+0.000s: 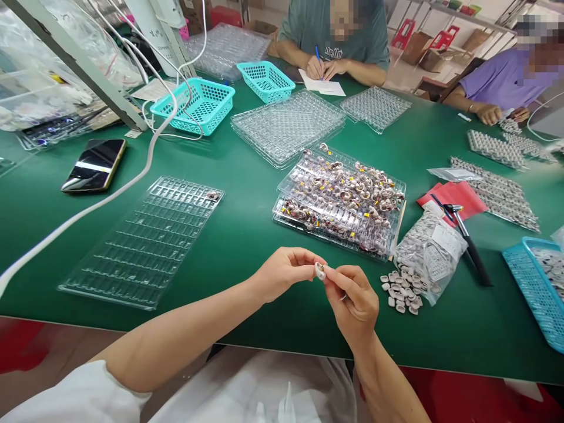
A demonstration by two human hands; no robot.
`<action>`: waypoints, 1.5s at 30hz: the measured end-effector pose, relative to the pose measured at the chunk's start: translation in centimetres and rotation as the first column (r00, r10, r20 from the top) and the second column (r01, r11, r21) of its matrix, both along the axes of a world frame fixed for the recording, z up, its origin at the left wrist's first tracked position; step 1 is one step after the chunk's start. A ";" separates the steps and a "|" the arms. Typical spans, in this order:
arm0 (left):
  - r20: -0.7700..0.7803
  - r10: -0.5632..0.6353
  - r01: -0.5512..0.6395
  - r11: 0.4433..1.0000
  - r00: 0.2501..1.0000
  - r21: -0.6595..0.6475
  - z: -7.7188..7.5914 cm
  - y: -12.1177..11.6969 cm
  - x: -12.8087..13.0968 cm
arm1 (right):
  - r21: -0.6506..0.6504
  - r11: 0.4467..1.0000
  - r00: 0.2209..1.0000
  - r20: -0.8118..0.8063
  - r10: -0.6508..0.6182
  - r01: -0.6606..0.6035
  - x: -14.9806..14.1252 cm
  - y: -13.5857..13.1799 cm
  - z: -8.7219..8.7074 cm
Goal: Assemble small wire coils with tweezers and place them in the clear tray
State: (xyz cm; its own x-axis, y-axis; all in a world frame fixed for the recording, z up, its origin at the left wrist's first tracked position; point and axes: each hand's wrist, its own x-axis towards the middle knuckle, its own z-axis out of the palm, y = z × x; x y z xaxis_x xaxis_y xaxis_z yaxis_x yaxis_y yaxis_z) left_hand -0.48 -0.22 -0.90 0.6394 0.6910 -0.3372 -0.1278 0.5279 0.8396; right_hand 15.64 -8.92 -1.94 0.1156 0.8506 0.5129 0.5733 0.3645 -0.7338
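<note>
Between my two hands, above the table's near edge, is a small white plastic housing [319,271] with a yellowish bit inside. My left hand [288,271] pinches it from the left between thumb and forefinger. From the right, the fingers of my right hand [352,296] close on the same housing, and a small pale thing peeks out under them. Beyond my hands lies a stack of clear trays [335,229] full of white parts with wires and yellow bits. To the left, a clear blister tray [145,247] has one part [213,195] in its far right corner.
Loose white housings [403,292] lie at right beside a filled plastic bag [434,247], a black-handled tool [471,249] and red paper [462,200]. A phone [94,165], white cable [132,182] and turquoise baskets [207,111] lie left and back. Two people sit across.
</note>
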 end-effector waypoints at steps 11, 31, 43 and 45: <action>0.015 0.026 -0.026 1.000 1.000 -0.016 0.7 -0.2 0.1 | 0.091 0.996 1.000 0.012 -0.005 0.003 -0.3 0.3 0.5; 0.017 0.058 -0.059 0.998 0.998 0.027 -0.1 -1.0 0.3 | 0.147 0.982 0.990 0.061 -0.127 0.117 -0.9 0.3 -0.1; 0.070 0.162 -0.151 0.979 0.984 -0.140 0.5 -1.4 1.1 | 0.170 0.981 0.989 0.093 -0.114 0.097 -1.2 0.3 -0.3; 0.065 0.166 -0.154 0.975 0.984 -0.160 0.4 -1.3 1.0 | 0.198 0.977 0.982 0.157 -0.110 0.078 -1.1 0.4 -0.4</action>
